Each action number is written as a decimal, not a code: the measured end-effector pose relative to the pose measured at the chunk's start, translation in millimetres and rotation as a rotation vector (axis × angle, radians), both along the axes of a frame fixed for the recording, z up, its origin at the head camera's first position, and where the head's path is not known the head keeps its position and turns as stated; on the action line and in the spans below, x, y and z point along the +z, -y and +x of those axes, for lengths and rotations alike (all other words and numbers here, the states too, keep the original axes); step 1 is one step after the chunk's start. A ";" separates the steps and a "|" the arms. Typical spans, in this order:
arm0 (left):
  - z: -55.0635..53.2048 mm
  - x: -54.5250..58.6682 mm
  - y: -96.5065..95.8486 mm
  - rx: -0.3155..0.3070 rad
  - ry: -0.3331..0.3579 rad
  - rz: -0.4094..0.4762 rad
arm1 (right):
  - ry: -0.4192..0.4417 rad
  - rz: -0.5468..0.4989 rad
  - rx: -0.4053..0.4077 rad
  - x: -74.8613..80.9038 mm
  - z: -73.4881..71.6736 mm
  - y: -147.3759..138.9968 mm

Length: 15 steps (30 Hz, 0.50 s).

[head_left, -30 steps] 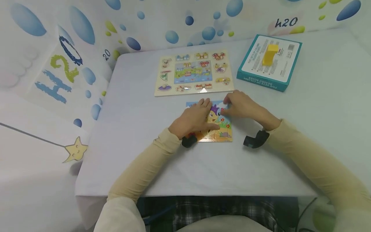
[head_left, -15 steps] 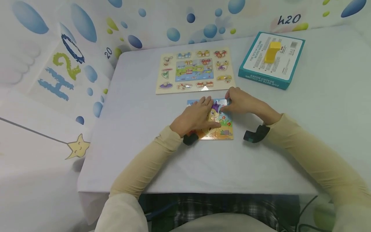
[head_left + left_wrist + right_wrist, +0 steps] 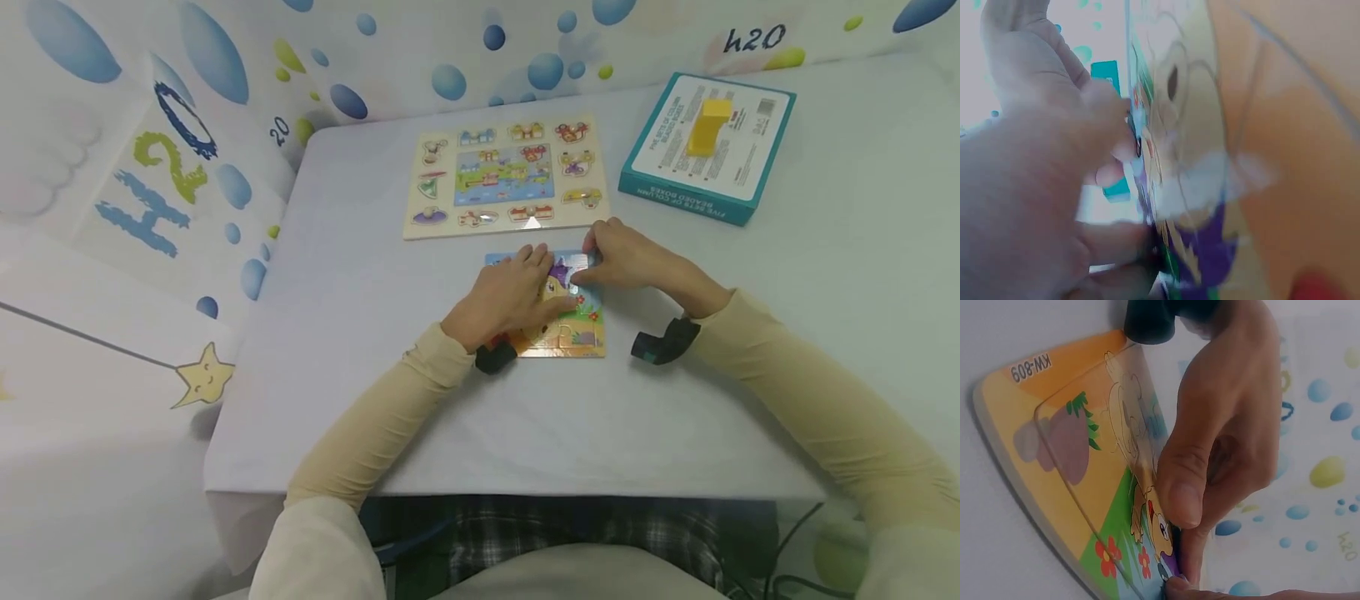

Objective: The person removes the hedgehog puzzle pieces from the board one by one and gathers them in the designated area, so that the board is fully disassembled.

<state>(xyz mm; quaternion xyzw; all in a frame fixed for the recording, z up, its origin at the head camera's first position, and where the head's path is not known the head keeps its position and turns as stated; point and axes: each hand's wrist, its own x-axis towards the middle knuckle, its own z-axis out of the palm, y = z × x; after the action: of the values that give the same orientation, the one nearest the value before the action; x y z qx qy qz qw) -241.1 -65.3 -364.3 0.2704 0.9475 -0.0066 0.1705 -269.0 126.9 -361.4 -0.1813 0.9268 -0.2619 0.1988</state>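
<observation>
A jigsaw puzzle [image 3: 577, 340] with a yellow cartoon duck lies on the white table. My left hand [image 3: 504, 298] rests flat across its left and middle part, fingers straight and thumb spread to the right. At the top right corner, thumb and forefinger of my right hand [image 3: 630, 257] are bent around a bluish puzzle piece [image 3: 591, 261], mostly hidden under the fingers. In the right wrist view the puzzle board [image 3: 1054, 456] shows its edge, a purple rock and red flowers, with my left hand [image 3: 1222, 425] over it. The left wrist view shows the duck picture [image 3: 1185, 125] very close.
Behind the puzzle lies a wooden knob puzzle board [image 3: 504, 225]. At the back right is a teal box [image 3: 686, 197] with a yellow block [image 3: 705, 133] on top. A printed curtain [image 3: 420, 50] hangs behind the table. The table's front edge [image 3: 600, 495] is near my body.
The right fingers move slightly at the puzzle's top right corner. The left thumb shifts a little upward and right. The whole scene drifts slightly as the head moves.
</observation>
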 end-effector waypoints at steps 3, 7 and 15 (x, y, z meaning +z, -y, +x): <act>0.1 -0.8 -2.7 0.002 -0.059 -0.004 | 0.008 0.008 -0.002 -0.1 -1.0 0.6; -0.4 -2.5 -5.2 0.010 -0.110 -0.020 | -0.004 0.057 0.000 2.0 0.4 4.2; 0.7 -4.2 -4.3 0.002 -0.149 -0.009 | -0.102 0.172 0.057 7.9 8.8 9.9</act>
<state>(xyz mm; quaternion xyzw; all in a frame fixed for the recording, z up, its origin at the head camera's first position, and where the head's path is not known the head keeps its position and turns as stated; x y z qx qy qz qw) -240.4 -61.0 -368.6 0.2674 0.9578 -0.0307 0.1007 -260.2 117.0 -353.5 -0.2028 0.9493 -0.1662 0.1735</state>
